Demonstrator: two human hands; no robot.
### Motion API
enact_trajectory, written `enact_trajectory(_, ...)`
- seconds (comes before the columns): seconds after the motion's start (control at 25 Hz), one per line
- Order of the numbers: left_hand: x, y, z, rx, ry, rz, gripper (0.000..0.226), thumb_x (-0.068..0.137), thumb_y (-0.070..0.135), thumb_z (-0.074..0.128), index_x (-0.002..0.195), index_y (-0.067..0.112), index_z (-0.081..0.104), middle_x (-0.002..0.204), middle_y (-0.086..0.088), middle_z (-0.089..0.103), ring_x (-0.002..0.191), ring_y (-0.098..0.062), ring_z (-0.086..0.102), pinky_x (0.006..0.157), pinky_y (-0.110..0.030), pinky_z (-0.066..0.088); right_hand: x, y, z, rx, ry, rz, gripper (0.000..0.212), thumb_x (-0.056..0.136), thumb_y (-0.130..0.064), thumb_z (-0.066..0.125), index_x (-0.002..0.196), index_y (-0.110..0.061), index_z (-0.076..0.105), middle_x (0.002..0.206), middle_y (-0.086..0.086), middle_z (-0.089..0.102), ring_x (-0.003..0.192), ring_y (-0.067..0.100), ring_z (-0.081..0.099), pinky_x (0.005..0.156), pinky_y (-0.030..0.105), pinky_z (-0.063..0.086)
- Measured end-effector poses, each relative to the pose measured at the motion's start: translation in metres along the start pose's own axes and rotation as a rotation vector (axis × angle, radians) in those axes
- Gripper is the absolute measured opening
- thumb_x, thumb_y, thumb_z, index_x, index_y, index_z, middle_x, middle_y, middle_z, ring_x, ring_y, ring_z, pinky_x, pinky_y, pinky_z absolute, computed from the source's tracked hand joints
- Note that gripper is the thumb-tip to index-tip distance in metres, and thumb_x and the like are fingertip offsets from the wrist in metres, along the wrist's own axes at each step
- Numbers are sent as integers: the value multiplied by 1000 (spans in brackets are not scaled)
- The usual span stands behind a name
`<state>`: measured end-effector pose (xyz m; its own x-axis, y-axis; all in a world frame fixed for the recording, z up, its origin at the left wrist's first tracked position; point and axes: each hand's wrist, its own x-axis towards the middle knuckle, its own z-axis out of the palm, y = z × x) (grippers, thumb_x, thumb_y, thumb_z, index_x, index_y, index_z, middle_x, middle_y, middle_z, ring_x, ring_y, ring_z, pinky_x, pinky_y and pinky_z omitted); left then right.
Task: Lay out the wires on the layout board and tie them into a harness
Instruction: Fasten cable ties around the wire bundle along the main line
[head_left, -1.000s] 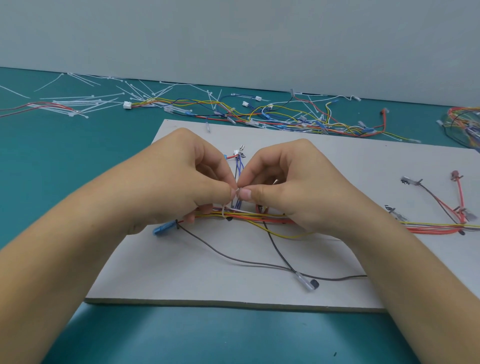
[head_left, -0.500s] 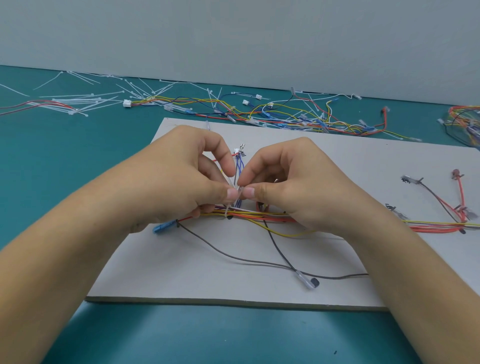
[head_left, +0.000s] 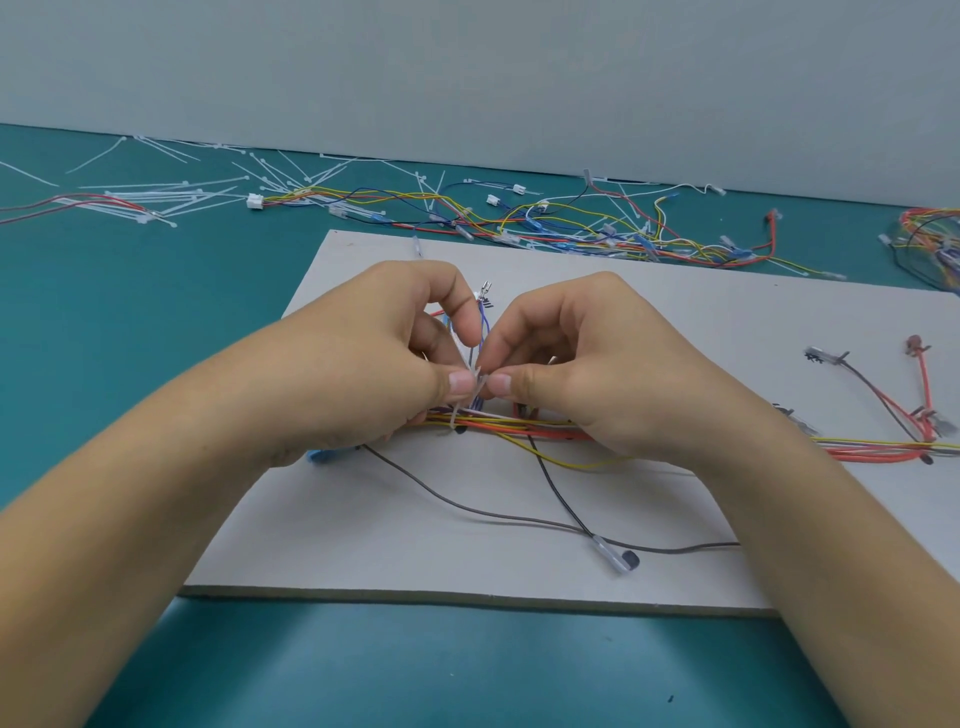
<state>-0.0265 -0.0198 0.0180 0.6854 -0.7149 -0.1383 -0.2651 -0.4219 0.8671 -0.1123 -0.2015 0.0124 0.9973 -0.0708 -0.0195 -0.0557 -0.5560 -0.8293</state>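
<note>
Above pale grey rectangular layout board (head_left: 415, 545), left hand (head_left: 363, 374) and right hand (head_left: 582, 364) meet thumb to thumb, both pinching thin translucent white cable tie (head_left: 475, 382); tie loops down around bundle of orange, yellow and red wires (head_left: 519, 427) lying across board; loose multicoloured wires (head_left: 571, 223) on teal table (head_left: 130, 322) behind

Your left hand (head_left: 363, 364) has opened up a little since a second ago: the index finger, then curled down against the thumb, now arches higher and comes down onto the cable tie (head_left: 470, 387) from above, beside the blue wires (head_left: 485, 332). Your thumbs, pressed together tip to tip before, now sit slightly apart with the tie's pale strap showing between them. Your right hand (head_left: 587, 364) has shifted a touch to the right. The strap now stands more upright over the wire bundle (head_left: 519, 423).
</note>
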Motion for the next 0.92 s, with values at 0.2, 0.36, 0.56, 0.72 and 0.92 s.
enact_trajectory(0.2, 1, -3, -2, -9, -39, 4, 35, 87, 8, 77, 92, 33, 54, 72, -1, 74, 49, -12, 52, 39, -18, 37, 0, 1, 0, -7, 6, 0, 14, 86, -7, 79, 81, -19, 74, 63, -6, 70, 54, 7, 60, 54, 20, 47)
enact_trajectory(0.36, 2, -3, -1, -19, -63, 8, 32, 69, 27, 75, 87, 41, 52, 77, -1, 77, 60, -18, 56, 52, -32, 41, 1, 0, -1, -10, -2, -7, 15, 86, -7, 79, 80, -19, 74, 64, -4, 70, 56, 8, 60, 57, 24, 49)
enact_trajectory(0.56, 1, -4, -2, -19, -63, 20, 32, 68, 28, 74, 87, 41, 52, 79, -2, 77, 59, -16, 58, 52, -30, 40, -1, 0, -1, -12, -19, -21, 14, 87, -6, 78, 82, -18, 74, 68, 0, 72, 57, 9, 61, 57, 28, 51)
enact_trajectory(0.72, 2, -4, -2, -50, -55, 18, 32, 68, 27, 75, 86, 40, 52, 78, -4, 77, 61, -19, 57, 57, -34, 41, 0, 0, 0, -19, -34, -27, 12, 87, -6, 78, 83, -17, 75, 68, 1, 72, 56, 7, 60, 55, 23, 48)
enact_trajectory(0.92, 2, -3, 0, -36, -53, 16, 33, 71, 24, 78, 86, 38, 52, 78, -4, 77, 59, -18, 57, 52, -31, 41, 0, 1, -1, -14, -23, -26, 13, 86, -6, 78, 82, -17, 74, 72, 8, 74, 58, 11, 62, 57, 29, 51)
